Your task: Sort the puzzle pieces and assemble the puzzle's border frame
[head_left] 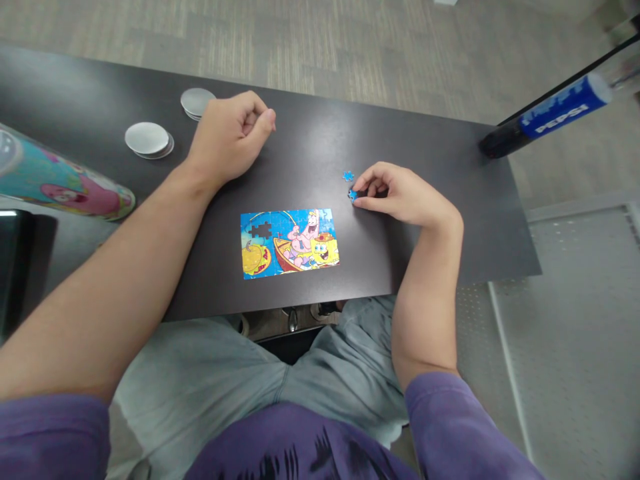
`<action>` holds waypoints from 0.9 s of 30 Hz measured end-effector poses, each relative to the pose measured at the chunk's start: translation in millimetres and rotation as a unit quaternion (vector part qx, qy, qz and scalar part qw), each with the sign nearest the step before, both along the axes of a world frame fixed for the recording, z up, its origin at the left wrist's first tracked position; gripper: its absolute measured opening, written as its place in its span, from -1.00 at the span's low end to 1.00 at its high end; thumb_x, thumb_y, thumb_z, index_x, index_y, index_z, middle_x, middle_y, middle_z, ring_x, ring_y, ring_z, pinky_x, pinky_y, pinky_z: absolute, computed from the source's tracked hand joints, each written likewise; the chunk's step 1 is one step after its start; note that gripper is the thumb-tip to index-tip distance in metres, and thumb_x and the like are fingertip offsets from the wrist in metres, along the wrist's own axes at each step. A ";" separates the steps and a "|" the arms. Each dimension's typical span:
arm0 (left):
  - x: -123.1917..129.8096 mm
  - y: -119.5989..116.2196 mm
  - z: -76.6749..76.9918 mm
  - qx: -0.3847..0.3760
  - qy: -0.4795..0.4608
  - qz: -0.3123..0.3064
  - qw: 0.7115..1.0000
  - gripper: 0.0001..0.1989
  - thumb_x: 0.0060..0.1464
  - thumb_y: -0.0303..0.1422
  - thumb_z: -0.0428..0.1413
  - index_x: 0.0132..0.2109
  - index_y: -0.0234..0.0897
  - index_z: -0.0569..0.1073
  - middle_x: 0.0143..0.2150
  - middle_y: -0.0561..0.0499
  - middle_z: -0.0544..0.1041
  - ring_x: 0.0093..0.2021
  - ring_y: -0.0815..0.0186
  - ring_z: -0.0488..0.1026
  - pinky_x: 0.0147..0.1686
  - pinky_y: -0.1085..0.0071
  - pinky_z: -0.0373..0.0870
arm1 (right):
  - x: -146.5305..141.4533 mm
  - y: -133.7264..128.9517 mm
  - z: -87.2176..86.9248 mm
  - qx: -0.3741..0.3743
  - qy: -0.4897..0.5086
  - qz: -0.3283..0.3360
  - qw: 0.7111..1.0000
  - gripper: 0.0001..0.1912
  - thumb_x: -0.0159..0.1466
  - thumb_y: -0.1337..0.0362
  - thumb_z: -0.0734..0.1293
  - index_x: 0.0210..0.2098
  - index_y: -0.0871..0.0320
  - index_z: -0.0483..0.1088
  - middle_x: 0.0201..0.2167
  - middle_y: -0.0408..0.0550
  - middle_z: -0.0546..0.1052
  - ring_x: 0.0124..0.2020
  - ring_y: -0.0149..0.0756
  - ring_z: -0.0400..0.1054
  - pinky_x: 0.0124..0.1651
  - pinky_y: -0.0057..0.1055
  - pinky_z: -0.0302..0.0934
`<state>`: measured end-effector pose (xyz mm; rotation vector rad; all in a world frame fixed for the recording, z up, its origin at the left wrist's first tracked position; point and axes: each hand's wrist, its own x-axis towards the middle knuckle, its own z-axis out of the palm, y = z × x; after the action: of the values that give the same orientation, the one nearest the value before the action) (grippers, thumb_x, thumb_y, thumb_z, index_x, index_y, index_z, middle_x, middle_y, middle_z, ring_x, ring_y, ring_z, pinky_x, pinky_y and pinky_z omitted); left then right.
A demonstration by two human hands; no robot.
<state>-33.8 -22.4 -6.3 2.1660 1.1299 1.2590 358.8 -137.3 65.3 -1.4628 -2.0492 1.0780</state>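
Observation:
A nearly filled jigsaw puzzle (305, 248) lies flat near the table's front edge, with a boat scene of pink and yellow cartoon figures. A dark gap shows at its upper left. To the right of the puzzle, my right hand (393, 193) pinches a small blue puzzle piece (353, 195) between thumb and fingers, at the tabletop. Just beyond that piece lies a loose blue puzzle piece (348, 176). My left hand (233, 133) rests farther back on the table with its fingers curled in, and I see nothing in it.
White round discs (147, 138) and another stack of discs (197, 102) sit at the back left. A colourful cartoon-printed cylinder (65, 180) stands left. At the dark table's (310, 147) right end is a Pepsi bottle (545, 120).

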 end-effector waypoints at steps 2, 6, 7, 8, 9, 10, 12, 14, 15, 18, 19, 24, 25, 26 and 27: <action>0.2 1.6 -1.1 0.009 -0.013 -0.007 1.000 -0.60 0.56 0.10 0.33 -0.17 -0.05 0.72 -0.48 0.11 0.47 -0.47 0.27 0.21 -0.24 0.12 0.19 | -3.0 -1.0 2.5 -0.001 0.002 0.008 1.000 -0.77 0.31 0.18 0.76 -0.12 -0.07 0.73 -0.07 0.03 0.80 -0.18 -0.02 0.60 -0.02 0.00 0.56; 1.0 5.0 -4.9 0.016 -0.028 -0.015 0.999 -0.59 0.55 0.14 0.36 -0.17 -0.02 0.73 -0.48 0.10 0.50 -0.45 0.25 0.19 -0.25 0.10 0.19 | -9.5 -1.2 5.3 -0.017 0.008 0.023 1.000 -0.75 0.32 0.12 0.74 -0.11 -0.02 0.70 -0.13 0.01 0.81 -0.18 -0.05 0.62 -0.01 -0.04 0.54; 1.2 5.5 -5.8 0.019 -0.033 -0.019 0.999 -0.58 0.57 0.15 0.35 -0.17 -0.02 0.73 -0.48 0.10 0.51 -0.45 0.24 0.19 -0.25 0.10 0.18 | -10.8 -1.2 5.7 -0.022 0.013 0.026 0.999 -0.74 0.31 0.12 0.74 -0.09 -0.02 0.71 -0.15 -0.01 0.81 -0.20 -0.07 0.60 -0.04 -0.07 0.52; 1.4 5.9 -6.5 0.022 -0.038 -0.023 0.999 -0.57 0.58 0.16 0.35 -0.16 -0.02 0.74 -0.48 0.09 0.52 -0.44 0.24 0.19 -0.24 0.10 0.17 | -11.8 -1.1 5.9 -0.026 0.018 0.027 0.999 -0.72 0.29 0.14 0.74 -0.07 -0.02 0.72 -0.15 -0.03 0.80 -0.21 -0.09 0.58 -0.07 -0.09 0.51; 1.6 6.0 -7.0 0.025 -0.043 -0.028 0.998 -0.56 0.59 0.16 0.34 -0.16 -0.02 0.74 -0.47 0.09 0.53 -0.44 0.24 0.19 -0.24 0.10 0.16 | -12.5 -1.1 6.0 -0.028 0.023 0.027 0.999 -0.69 0.27 0.16 0.74 -0.04 -0.03 0.73 -0.14 -0.04 0.79 -0.22 -0.10 0.56 -0.09 -0.10 0.50; 1.8 6.0 -7.3 0.026 -0.046 -0.031 0.998 -0.55 0.60 0.16 0.34 -0.16 -0.03 0.74 -0.47 0.08 0.54 -0.44 0.24 0.19 -0.24 0.10 0.16 | -13.0 -1.1 6.0 -0.027 0.026 0.025 0.999 -0.67 0.26 0.19 0.75 -0.01 -0.05 0.75 -0.11 -0.04 0.79 -0.22 -0.09 0.55 -0.11 -0.10 0.50; 2.2 5.5 -6.9 0.027 -0.048 -0.034 0.998 -0.56 0.62 0.15 0.33 -0.16 -0.03 0.74 -0.45 0.07 0.55 -0.44 0.24 0.20 -0.23 0.10 0.17 | -13.4 -0.9 5.9 -0.023 0.014 0.028 0.999 -0.65 0.25 0.24 0.74 0.02 -0.08 0.80 -0.08 -0.02 0.80 -0.19 -0.06 0.56 -0.09 -0.07 0.51; 2.3 4.7 -5.7 0.023 -0.045 -0.035 0.998 -0.56 0.62 0.14 0.32 -0.16 -0.02 0.74 -0.44 0.06 0.57 -0.43 0.23 0.22 -0.23 0.09 0.18 | -13.3 -0.6 6.0 -0.016 -0.004 0.034 0.999 -0.73 0.29 0.24 0.73 -0.02 -0.10 0.82 -0.08 -0.01 0.81 -0.18 -0.04 0.56 -0.05 -0.04 0.51; 2.3 4.1 -4.9 0.021 -0.044 -0.035 0.998 -0.56 0.63 0.14 0.32 -0.16 -0.01 0.74 -0.43 0.05 0.57 -0.42 0.22 0.24 -0.23 0.08 0.18 | -13.2 -0.6 6.4 -0.013 -0.008 0.038 0.999 -0.78 0.32 0.23 0.72 -0.05 -0.09 0.82 -0.09 -0.01 0.81 -0.18 -0.04 0.56 -0.04 -0.03 0.51; 1.5 1.8 -2.0 0.015 -0.037 -0.038 0.999 -0.55 0.64 0.16 0.30 -0.16 0.01 0.74 -0.41 0.04 0.58 -0.40 0.19 0.28 -0.22 0.06 0.22 | -14.4 -1.7 10.1 -0.014 0.002 0.044 0.999 -0.85 0.40 0.12 0.72 -0.10 -0.07 0.80 -0.14 -0.01 0.83 -0.18 -0.02 0.58 -0.02 -0.01 0.51; 1.1 0.9 -1.1 0.013 -0.035 -0.039 0.999 -0.54 0.64 0.18 0.29 -0.16 0.01 0.74 -0.40 0.03 0.59 -0.39 0.18 0.29 -0.21 0.05 0.22 | -16.0 -2.8 12.3 -0.016 0.009 0.044 0.999 -0.83 0.42 0.07 0.73 -0.10 -0.06 0.79 -0.16 -0.01 0.83 -0.17 -0.02 0.59 -0.01 -0.01 0.51; 3.3 1.2 -0.8 0.014 -0.028 -0.038 0.999 -0.57 0.67 0.15 0.26 -0.15 0.04 0.72 -0.38 0.00 0.60 -0.41 0.15 0.29 -0.20 -0.01 0.21 | -45.2 -15.4 27.9 0.002 0.082 0.007 0.997 -0.69 0.42 -0.06 0.80 -0.09 -0.07 0.78 -0.13 -0.03 0.82 -0.11 -0.02 0.63 0.04 -0.01 0.57; 4.8 3.0 -1.9 0.017 -0.029 -0.036 0.999 -0.57 0.66 0.15 0.26 -0.16 0.05 0.70 -0.40 0.00 0.58 -0.42 0.15 0.29 -0.20 -0.02 0.20 | -56.0 -19.0 30.9 0.001 0.095 0.001 0.995 -0.66 0.42 -0.10 0.81 -0.08 -0.08 0.78 -0.11 -0.03 0.82 -0.07 0.00 0.65 0.08 0.00 0.61; 6.5 5.4 -3.2 0.021 -0.030 -0.035 0.999 -0.57 0.65 0.15 0.25 -0.17 0.07 0.69 -0.40 0.01 0.56 -0.42 0.13 0.28 -0.21 -0.03 0.19 | -67.8 -22.7 33.7 -0.008 0.103 -0.001 0.995 -0.64 0.42 -0.13 0.83 -0.07 -0.10 0.78 -0.10 -0.03 0.82 -0.04 0.03 0.68 0.11 0.02 0.65; 8.3 7.9 -4.7 0.026 -0.031 -0.034 0.999 -0.57 0.63 0.16 0.26 -0.19 0.08 0.67 -0.42 0.01 0.55 -0.42 0.13 0.27 -0.22 -0.04 0.18 | -80.2 -26.2 35.8 -0.027 0.106 0.005 0.994 -0.65 0.42 -0.13 0.83 -0.08 -0.11 0.79 -0.09 -0.04 0.83 -0.01 0.06 0.70 0.15 0.05 0.68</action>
<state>-25.5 -14.5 -11.0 2.1669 1.0002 1.3292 278.7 -163.5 101.1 -1.3022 -1.8954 1.2451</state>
